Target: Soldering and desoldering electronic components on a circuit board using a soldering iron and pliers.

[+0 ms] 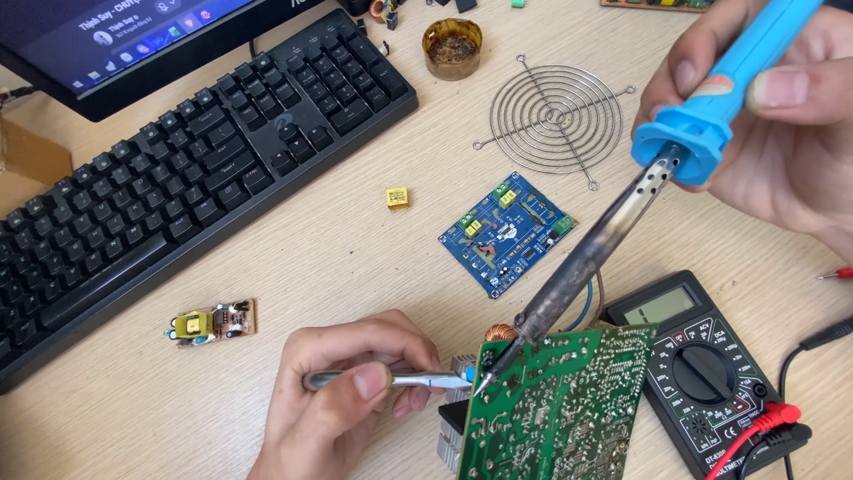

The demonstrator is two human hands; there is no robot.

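My right hand grips the blue handle of a soldering iron; its dark barrel slants down-left and the tip touches the upper left corner of a green circuit board. The board stands tilted, solder side toward me. My left hand pinches silver tweezers whose points meet the same corner of the board. A copper coil and a heatsink show behind the board's left edge.
A black multimeter with red and black leads lies right of the board. A blue circuit board, a yellow component, a small brown board, a wire fan grille, a flux tin, a black keyboard and a monitor surround it.
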